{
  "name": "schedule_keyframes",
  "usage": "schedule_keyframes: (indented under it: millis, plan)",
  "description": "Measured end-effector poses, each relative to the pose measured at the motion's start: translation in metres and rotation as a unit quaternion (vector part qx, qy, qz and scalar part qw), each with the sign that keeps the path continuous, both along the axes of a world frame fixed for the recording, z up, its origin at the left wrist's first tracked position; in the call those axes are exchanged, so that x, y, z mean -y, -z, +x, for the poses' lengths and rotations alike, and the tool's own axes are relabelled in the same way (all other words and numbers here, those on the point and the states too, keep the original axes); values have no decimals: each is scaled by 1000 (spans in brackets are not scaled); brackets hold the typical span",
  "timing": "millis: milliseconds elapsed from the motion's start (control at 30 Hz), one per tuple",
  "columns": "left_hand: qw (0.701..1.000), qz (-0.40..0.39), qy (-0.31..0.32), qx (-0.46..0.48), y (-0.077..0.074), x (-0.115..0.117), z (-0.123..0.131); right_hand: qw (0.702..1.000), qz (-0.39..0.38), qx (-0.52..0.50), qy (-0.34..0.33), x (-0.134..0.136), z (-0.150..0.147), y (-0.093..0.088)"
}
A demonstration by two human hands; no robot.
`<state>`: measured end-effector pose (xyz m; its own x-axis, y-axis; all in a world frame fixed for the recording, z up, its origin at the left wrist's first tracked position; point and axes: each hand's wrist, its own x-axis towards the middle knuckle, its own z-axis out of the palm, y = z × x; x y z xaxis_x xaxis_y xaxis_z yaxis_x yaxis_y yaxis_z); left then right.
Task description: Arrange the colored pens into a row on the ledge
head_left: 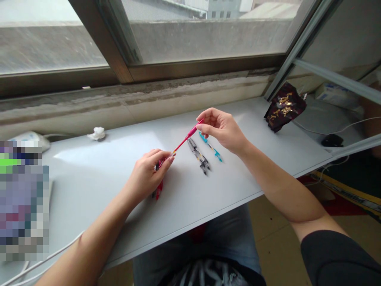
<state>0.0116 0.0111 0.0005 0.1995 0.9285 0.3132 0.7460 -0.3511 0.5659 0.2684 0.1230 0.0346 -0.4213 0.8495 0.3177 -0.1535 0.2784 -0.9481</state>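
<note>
Between my hands stretches a red pen (180,144), slanting up to the right. My right hand (222,129) pinches its upper pinkish-red end between thumb and fingertips. The lower end, with a clear and yellowish part, is pinched by my left hand (151,169), whose fingers hide the rest. Under and beside my left hand lie another red pen (159,190) and a dark pen, partly covered. Black-and-clear pens (199,157) lie side by side on the table just right of the middle. A turquoise pen (211,147) lies beyond them, below my right hand.
The white table (98,174) runs along a window ledge. A crumpled white tissue (97,134) lies at the back left. A dark wrapper with gold lettering (285,106) stands at the back right, near a metal frame and a cable. Blurred-out items (22,206) and white cables occupy the left edge.
</note>
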Motion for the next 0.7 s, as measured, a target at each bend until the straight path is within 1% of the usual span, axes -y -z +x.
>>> schedule_keyframes:
  millis: [133,267,333,400,467,567,600,700]
  plan:
    - [1000,5,0,-1,-1,1,1,1000,-5,-5,7,-1,1,2]
    - [1000,10,2,3,-4,3,2,999,-20,17,-39,2,-2,5]
    - [1000,19,10,11,-4,5,3,997,-28,27,-71,5,-4,7]
    - [999,27,19,16,-4,5,3,995,-28,35,-87,8,-5,7]
    - [999,40,28,12,-3,5,3,994,-12,70,-84,9,-4,6]
    - [998,58,31,2,-2,4,3,983,16,171,-71,11,0,2]
    - [998,60,28,0,-2,3,3,980,19,184,-74,11,2,1]
    - [998,62,21,-4,-2,3,3,982,8,140,-125,10,6,-2]
